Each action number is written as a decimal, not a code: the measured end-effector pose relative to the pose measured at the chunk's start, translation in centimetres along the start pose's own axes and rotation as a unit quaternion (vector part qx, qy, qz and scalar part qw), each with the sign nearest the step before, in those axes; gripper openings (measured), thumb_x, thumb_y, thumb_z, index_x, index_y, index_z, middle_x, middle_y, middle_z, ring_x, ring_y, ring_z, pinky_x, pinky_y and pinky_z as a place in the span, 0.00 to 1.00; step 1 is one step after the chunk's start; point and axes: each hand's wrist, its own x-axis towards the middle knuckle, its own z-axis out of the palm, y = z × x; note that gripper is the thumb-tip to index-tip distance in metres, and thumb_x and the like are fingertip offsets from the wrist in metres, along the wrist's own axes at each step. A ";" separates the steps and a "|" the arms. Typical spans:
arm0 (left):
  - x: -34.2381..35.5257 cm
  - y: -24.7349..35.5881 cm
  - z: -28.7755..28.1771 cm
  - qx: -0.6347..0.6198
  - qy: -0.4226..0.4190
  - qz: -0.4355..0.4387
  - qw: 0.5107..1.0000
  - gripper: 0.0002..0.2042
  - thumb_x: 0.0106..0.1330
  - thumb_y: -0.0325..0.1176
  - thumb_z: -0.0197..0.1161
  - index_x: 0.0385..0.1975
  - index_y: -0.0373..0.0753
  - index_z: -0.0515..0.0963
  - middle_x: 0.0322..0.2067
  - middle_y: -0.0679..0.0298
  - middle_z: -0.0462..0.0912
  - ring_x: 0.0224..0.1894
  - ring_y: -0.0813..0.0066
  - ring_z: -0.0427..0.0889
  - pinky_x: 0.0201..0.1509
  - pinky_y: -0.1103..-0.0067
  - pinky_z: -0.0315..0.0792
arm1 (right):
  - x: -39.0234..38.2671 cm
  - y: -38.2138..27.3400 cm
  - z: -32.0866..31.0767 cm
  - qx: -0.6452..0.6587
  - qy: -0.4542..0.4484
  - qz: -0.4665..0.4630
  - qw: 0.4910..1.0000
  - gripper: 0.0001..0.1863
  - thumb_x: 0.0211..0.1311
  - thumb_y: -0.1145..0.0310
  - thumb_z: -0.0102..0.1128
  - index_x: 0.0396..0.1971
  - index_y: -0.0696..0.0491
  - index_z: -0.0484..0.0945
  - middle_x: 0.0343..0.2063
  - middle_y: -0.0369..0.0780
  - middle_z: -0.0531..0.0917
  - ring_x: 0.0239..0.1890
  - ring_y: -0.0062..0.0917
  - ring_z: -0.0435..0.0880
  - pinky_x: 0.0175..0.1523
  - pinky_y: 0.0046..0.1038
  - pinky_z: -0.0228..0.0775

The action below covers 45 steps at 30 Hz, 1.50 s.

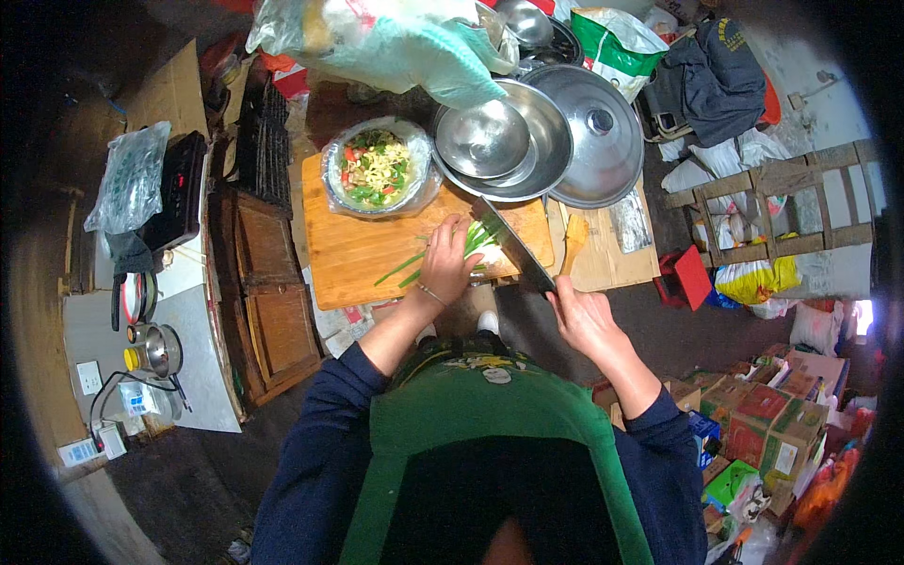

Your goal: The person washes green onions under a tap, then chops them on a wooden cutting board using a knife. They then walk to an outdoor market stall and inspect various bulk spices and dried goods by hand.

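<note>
A bunch of green onions (403, 268) lies on a wooden cutting board (348, 247), and my left hand (447, 259) presses it down with bent fingers. In my right hand (586, 323) is the handle of a cleaver (516, 247). Its dark, broad blade slants across the board's right part, right beside the white ends of the onions. Farther back on the board stands a plastic-lined bowl (330, 179) holding chopped green, red and pale yellow pieces. My left fingertips are partly hidden from this angle.
Behind the board are a steel basin (557, 115) with a smaller metal bowl (480, 139) in it, a large lidded pan (607, 155) and plastic bags (400, 47). A wooden spatula (574, 235) lies right of the cleaver. A red stool (685, 278) stands right of the table.
</note>
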 end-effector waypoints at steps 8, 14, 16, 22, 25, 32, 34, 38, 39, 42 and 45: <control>-1.0 -1.6 1.3 0.051 -0.044 0.099 0.993 0.12 0.54 0.32 0.60 0.37 0.37 0.74 0.43 0.54 0.74 0.50 0.55 0.71 0.52 0.65 0.66 | 1.8 0.2 0.6 -0.049 -0.107 -0.015 0.993 0.11 0.47 0.79 0.49 0.32 0.61 0.61 0.16 0.51 0.78 0.21 0.46 0.80 0.25 0.42 0.71; -0.8 -0.7 0.4 0.003 -0.034 0.105 0.994 0.14 0.54 0.32 0.61 0.39 0.34 0.74 0.44 0.52 0.72 0.50 0.52 0.70 0.53 0.64 0.65 | 2.5 0.7 0.7 -0.030 -0.090 -0.019 0.995 0.10 0.50 0.78 0.48 0.33 0.61 0.61 0.17 0.52 0.78 0.23 0.46 0.80 0.26 0.42 0.71; -0.8 -0.2 -0.1 -0.006 -0.028 0.109 0.994 0.15 0.53 0.32 0.62 0.40 0.32 0.74 0.45 0.50 0.71 0.50 0.51 0.70 0.53 0.63 0.65 | 2.4 0.5 0.3 -0.025 -0.091 -0.005 0.996 0.09 0.52 0.77 0.48 0.33 0.61 0.61 0.17 0.52 0.78 0.23 0.46 0.80 0.27 0.42 0.71; -1.2 -1.2 0.1 0.022 -0.031 0.115 0.993 0.15 0.54 0.28 0.61 0.41 0.32 0.74 0.44 0.50 0.72 0.49 0.51 0.70 0.54 0.65 0.66 | 1.7 -0.9 -1.1 -0.034 -0.114 -0.009 0.993 0.09 0.52 0.76 0.48 0.33 0.62 0.62 0.17 0.52 0.78 0.23 0.47 0.80 0.28 0.43 0.72; -1.2 -1.8 0.6 0.039 -0.042 0.137 0.989 0.15 0.53 0.25 0.59 0.42 0.32 0.74 0.43 0.52 0.72 0.50 0.53 0.70 0.54 0.66 0.66 | 1.9 -1.0 0.1 -0.043 -0.151 0.003 0.988 0.11 0.51 0.77 0.48 0.35 0.63 0.62 0.18 0.53 0.78 0.24 0.47 0.80 0.28 0.43 0.72; -1.4 -1.6 0.4 0.026 -0.040 0.132 0.990 0.14 0.53 0.24 0.55 0.42 0.33 0.73 0.42 0.54 0.74 0.50 0.55 0.70 0.55 0.67 0.66 | 2.7 0.0 1.4 -0.017 -0.111 -0.001 0.994 0.14 0.49 0.77 0.50 0.36 0.63 0.61 0.19 0.52 0.79 0.25 0.47 0.80 0.29 0.43 0.72; -1.2 -1.4 0.3 0.008 -0.029 0.129 0.991 0.12 0.53 0.24 0.58 0.39 0.33 0.74 0.40 0.54 0.74 0.48 0.55 0.71 0.53 0.68 0.68 | 2.7 -0.3 0.5 -0.015 -0.099 0.004 0.995 0.14 0.48 0.77 0.50 0.36 0.63 0.61 0.19 0.52 0.79 0.25 0.47 0.80 0.28 0.43 0.72; -1.1 -1.9 0.6 -0.009 -0.008 0.127 0.992 0.08 0.53 0.26 0.61 0.31 0.33 0.73 0.38 0.53 0.74 0.46 0.53 0.72 0.51 0.68 0.68 | 2.2 -2.0 -1.6 -0.021 -0.138 0.006 0.990 0.13 0.48 0.78 0.49 0.36 0.63 0.61 0.19 0.52 0.79 0.25 0.47 0.80 0.28 0.44 0.72; -1.1 -1.9 0.6 -0.006 -0.010 0.120 0.993 0.07 0.53 0.27 0.61 0.30 0.34 0.73 0.39 0.53 0.74 0.47 0.53 0.71 0.51 0.67 0.68 | 2.2 -2.3 -1.7 -0.030 -0.147 0.002 0.989 0.13 0.49 0.78 0.49 0.36 0.63 0.61 0.19 0.52 0.79 0.24 0.47 0.80 0.27 0.44 0.72; -1.1 -1.8 0.7 0.006 -0.004 0.121 0.993 0.06 0.52 0.27 0.61 0.27 0.34 0.72 0.38 0.53 0.74 0.46 0.53 0.71 0.51 0.67 0.68 | 2.7 -2.5 -0.5 -0.039 -0.158 -0.007 0.987 0.13 0.48 0.79 0.48 0.35 0.64 0.61 0.19 0.53 0.79 0.25 0.47 0.80 0.28 0.43 0.72; -0.9 -2.0 0.7 0.001 -0.002 0.136 0.991 0.06 0.52 0.27 0.61 0.28 0.34 0.73 0.37 0.54 0.74 0.45 0.55 0.72 0.50 0.67 0.68 | 4.0 -2.1 1.5 -0.028 -0.133 -0.030 0.990 0.13 0.48 0.80 0.49 0.35 0.64 0.61 0.19 0.53 0.79 0.25 0.47 0.80 0.28 0.43 0.72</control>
